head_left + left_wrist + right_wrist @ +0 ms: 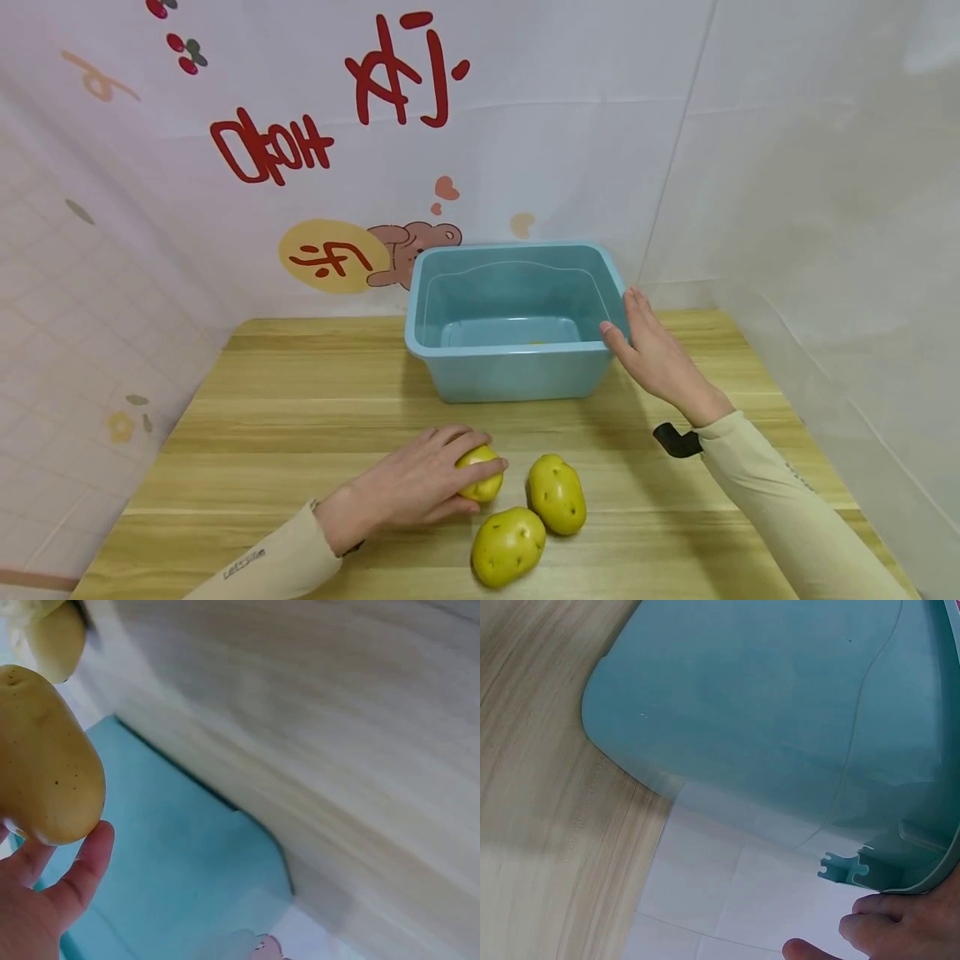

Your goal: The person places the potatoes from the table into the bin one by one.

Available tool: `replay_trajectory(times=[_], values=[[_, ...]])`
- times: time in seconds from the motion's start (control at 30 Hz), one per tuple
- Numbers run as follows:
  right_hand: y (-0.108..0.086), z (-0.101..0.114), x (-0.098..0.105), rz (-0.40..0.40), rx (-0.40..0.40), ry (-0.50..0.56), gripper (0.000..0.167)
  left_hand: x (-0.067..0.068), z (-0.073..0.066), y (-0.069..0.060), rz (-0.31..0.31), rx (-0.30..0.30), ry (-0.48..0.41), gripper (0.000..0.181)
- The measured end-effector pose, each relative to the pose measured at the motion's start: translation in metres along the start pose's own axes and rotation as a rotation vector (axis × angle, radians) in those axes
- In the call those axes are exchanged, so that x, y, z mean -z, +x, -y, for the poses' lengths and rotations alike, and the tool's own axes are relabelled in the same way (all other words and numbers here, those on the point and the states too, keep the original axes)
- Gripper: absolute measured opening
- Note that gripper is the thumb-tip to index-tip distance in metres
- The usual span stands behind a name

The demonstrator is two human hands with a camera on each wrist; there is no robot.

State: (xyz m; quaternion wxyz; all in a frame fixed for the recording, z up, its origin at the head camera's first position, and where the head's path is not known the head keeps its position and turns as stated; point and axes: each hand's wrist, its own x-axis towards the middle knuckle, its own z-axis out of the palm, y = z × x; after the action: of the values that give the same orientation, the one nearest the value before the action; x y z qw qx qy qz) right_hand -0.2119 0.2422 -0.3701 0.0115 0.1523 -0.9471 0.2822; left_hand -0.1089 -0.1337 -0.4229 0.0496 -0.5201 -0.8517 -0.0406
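In the head view my left hand (416, 475) grips a yellow potato (486, 486) at the front of the table, fingers over its top. The left wrist view shows this potato (49, 757) against the fingertips (86, 862). Just right of it lie two more potatoes, one upper (557, 493) and one nearer (508, 547). My right hand (660, 358) rests at the right rim of a blue plastic bin (517, 375), fingers extended along the outside and thumb at the rim. A sliver of something yellow shows on the bin's floor; the front wall hides the rest.
The bin stands upright near the back of the wooden table (300, 400), close to a white printed wall sheet (540, 150). More white sheeting (840, 250) borders the right side. A black piece (677, 440) sits at my right wrist.
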Motion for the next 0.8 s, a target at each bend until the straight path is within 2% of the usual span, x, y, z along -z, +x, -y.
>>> replay_trajectory(times=[0.33,0.63,0.8], values=[[0.000,0.000,0.000,0.003,-0.008,0.009,0.087,0.023,-0.002,0.007,-0.089,0.008,0.021,0.058],[0.000,-0.001,-0.001,0.004,-0.008,0.006,0.087,0.044,-0.001,0.013,-0.255,-0.020,0.057,0.058],[0.000,-0.001,-0.002,0.006,-0.011,0.004,0.087,0.058,0.001,0.016,-0.319,0.016,0.036,0.059]])
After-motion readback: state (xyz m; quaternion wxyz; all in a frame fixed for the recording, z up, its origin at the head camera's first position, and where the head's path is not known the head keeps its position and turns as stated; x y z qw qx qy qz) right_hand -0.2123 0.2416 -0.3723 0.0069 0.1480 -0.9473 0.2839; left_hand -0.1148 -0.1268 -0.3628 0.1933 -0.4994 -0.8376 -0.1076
